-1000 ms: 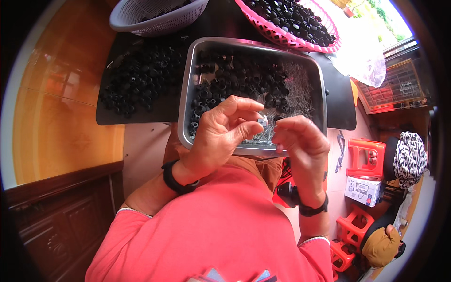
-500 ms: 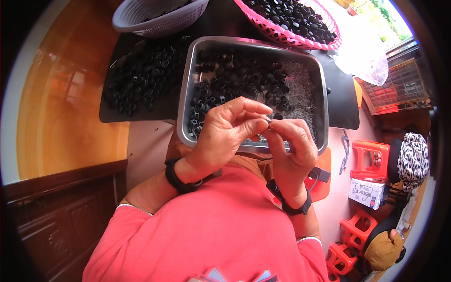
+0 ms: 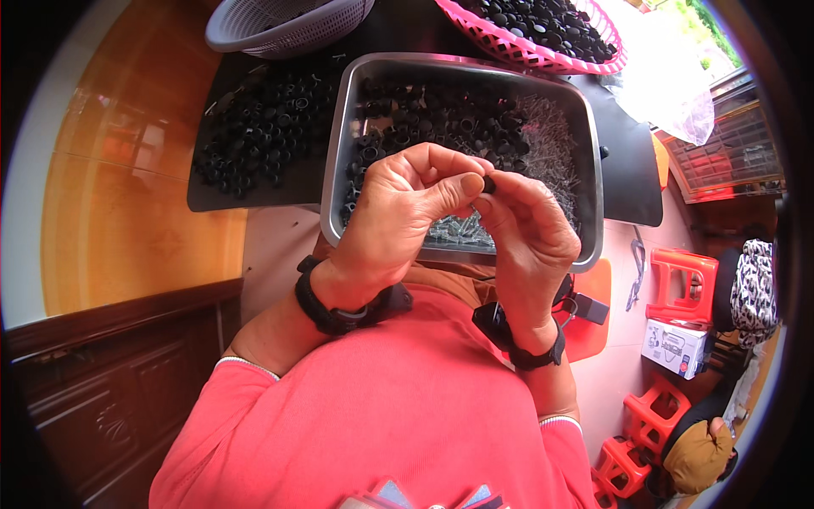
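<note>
Above the near part of a steel tray (image 3: 595, 182), my two hands meet fingertip to fingertip. My left hand (image 3: 394, 216) is closed, its thumb and forefinger pinching a small black round piece (image 3: 489, 185). From the other side, my right hand (image 3: 532, 222) pinches the same piece between thumb and fingers; my fingertips cover part of it. Beneath and beyond them, the tray holds many black round caps and rings (image 3: 441, 127). A heap of thin, shiny screw-like pieces (image 3: 549, 140) fills its right side, and more lie below my hands.
Left of the tray, loose black caps (image 3: 267, 136) are spread on the dark tabletop (image 3: 632, 191). A pale lavender basket (image 3: 292, 34) and a pink basket (image 3: 530, 56) of black pieces stand behind. Red stools (image 3: 682, 284) and a printed box (image 3: 676, 346) are on the floor at right.
The black round piece now shows between my fingertips, where only a tiny shiny bit showed before. Both hands have risen slightly in the picture, and the view has shifted a little.
</note>
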Motion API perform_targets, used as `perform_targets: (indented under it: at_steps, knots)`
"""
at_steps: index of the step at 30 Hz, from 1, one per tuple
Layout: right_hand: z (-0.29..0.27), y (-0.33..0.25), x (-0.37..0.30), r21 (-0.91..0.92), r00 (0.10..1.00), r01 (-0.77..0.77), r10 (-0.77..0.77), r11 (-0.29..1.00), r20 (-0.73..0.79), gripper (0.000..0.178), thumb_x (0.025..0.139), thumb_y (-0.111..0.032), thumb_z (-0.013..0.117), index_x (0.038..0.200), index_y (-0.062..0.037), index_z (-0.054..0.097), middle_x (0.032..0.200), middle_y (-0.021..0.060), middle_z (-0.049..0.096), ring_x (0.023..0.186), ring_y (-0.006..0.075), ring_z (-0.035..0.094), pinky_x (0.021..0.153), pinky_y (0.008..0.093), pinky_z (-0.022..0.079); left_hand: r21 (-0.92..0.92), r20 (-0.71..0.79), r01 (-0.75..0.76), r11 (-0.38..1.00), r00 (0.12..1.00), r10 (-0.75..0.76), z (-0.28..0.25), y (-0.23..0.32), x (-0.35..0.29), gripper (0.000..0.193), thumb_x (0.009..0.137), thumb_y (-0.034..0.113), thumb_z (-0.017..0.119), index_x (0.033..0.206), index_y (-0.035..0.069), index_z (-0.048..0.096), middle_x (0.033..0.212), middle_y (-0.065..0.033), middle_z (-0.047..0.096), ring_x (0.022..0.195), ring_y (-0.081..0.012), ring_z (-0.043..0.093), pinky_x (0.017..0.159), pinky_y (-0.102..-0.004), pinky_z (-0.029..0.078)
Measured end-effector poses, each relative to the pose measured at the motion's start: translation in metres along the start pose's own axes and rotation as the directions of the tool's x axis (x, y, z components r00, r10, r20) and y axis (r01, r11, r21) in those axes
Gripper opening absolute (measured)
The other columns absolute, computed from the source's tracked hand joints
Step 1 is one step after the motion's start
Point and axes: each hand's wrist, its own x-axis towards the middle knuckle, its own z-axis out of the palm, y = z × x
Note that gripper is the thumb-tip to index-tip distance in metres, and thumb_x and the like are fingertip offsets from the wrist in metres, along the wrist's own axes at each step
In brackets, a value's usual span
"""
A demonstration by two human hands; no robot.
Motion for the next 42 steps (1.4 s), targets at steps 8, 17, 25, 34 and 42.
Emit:
perform_targets:
  at_steps: [8, 17, 25, 34, 42]
  knots:
    - [-0.023, -0.019, 0.011, -0.006, 0.969, -0.153, 0.149, 0.988, -0.196, 0.018, 0.084, 0.002, 0.063, 0.102, 0.0015, 0.061, 0.088, 0.0057, 0.064, 0.077, 0.0084, 0.061, 0.065, 0.0207, 0.051, 0.247, -0.173, -0.063, 0.967, 0.979, 0.108, 0.009, 0.011, 0.000, 0.025, 0.085, 0.007, 0.064, 0.108, 0.000, 0.058, 0.101, -0.0057, 0.062, 0.084, -0.0084, 0.059, 0.075, -0.0203, 0.049]
    - [-0.082, -0.021, 0.021, -0.702, 0.984, -0.087, 0.171, 0.707, 0.051, 0.012, 0.087, -0.006, 0.056, 0.097, 0.0010, 0.053, 0.085, 0.0128, 0.060, 0.075, 0.0238, 0.059, 0.069, 0.0331, 0.047, 0.448, 0.000, 0.255, 0.857, 0.958, -0.285, 0.017, -0.001, 0.002, 0.028, 0.087, 0.008, 0.061, 0.113, -0.002, 0.053, 0.099, -0.0068, 0.059, 0.081, -0.0101, 0.060, 0.069, -0.0228, 0.052]
    - [-0.067, -0.022, 0.030, -0.752, 0.941, -0.094, 0.305, 0.652, 0.147, 0.010, 0.088, -0.006, 0.055, 0.092, 0.0016, 0.051, 0.082, 0.0151, 0.059, 0.072, 0.0296, 0.061, 0.065, 0.0347, 0.047, 0.575, 0.118, 0.172, 0.800, 0.950, -0.289, 0.014, -0.020, 0.017, 0.030, 0.085, 0.002, 0.058, 0.114, -0.005, 0.053, 0.098, -0.0067, 0.058, 0.079, -0.0075, 0.057, 0.071, -0.0221, 0.050]
    - [-0.061, -0.012, 0.030, -0.476, 0.927, -0.306, 0.371, 0.825, 0.047, 0.012, 0.090, -0.010, 0.055, 0.094, 0.0010, 0.052, 0.081, 0.0074, 0.059, 0.069, 0.0126, 0.058, 0.062, 0.0263, 0.048, 0.675, 0.092, 0.096, 0.732, 0.973, -0.212, 0.009, -0.028, 0.016, 0.033, 0.083, 0.001, 0.059, 0.115, -0.004, 0.055, 0.096, -0.0065, 0.058, 0.079, -0.0056, 0.056, 0.070, -0.0216, 0.048]
    - [-0.056, -0.015, 0.031, -0.237, 0.856, -0.456, 0.495, 0.858, 0.145, 0.013, 0.093, -0.010, 0.051, 0.097, 0.0032, 0.053, 0.092, 0.0082, 0.058, 0.081, 0.0114, 0.058, 0.073, 0.0262, 0.053, 0.609, 0.124, 0.099, 0.787, 0.968, -0.217, 0.012, -0.026, 0.017, 0.026, 0.083, -0.001, 0.058, 0.109, -0.004, 0.056, 0.092, -0.0053, 0.061, 0.079, -0.0064, 0.057, 0.072, -0.0223, 0.049]
